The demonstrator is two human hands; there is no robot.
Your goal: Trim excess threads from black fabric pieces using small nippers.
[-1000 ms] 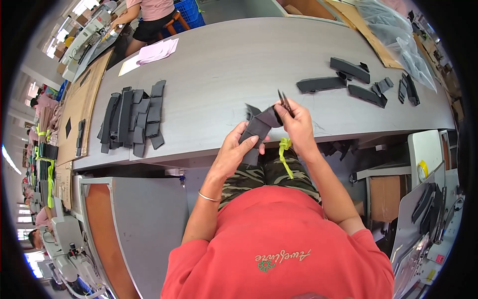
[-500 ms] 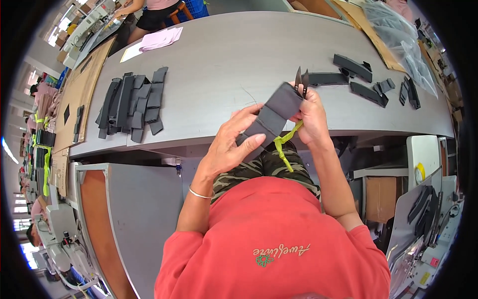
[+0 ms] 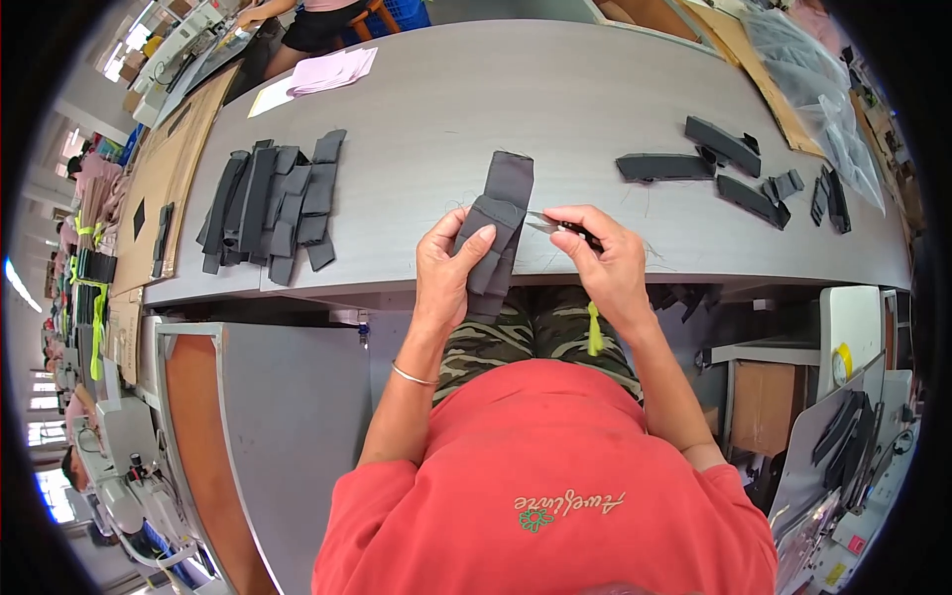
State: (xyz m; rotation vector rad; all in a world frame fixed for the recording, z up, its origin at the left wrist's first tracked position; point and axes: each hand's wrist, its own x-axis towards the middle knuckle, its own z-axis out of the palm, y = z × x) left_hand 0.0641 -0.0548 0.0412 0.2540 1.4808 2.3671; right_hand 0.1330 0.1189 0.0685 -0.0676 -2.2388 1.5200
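My left hand (image 3: 442, 270) grips a dark grey folded fabric strip (image 3: 509, 181) above the table's near edge, thumb on top. The strip stands lengthwise, one end pointing away from me. In my right hand (image 3: 613, 266) is a pair of thread snips (image 3: 538, 221), their blades pointing left at the strip's right edge. Whether the blades touch the fabric I cannot tell. A yellow-green ribbon (image 3: 594, 331) hangs below my right hand. Several similar dark strips (image 3: 260, 203) lie in a pile to the left. More dark fabric pieces (image 3: 664, 167) lie at the right.
The grey table (image 3: 446, 89) carries pink and white sheets (image 3: 332, 71) at far left. Cardboard (image 3: 188, 149) borders its left side; clear plastic sheeting (image 3: 808, 84) lies at far right. Beyond the far-left corner sits another person (image 3: 327, 25). Loose threads lie near my hands.
My right hand has turned the snips from pointing away to pointing left at the strip. The strip, now held by my left hand alone, has swung more upright in view.
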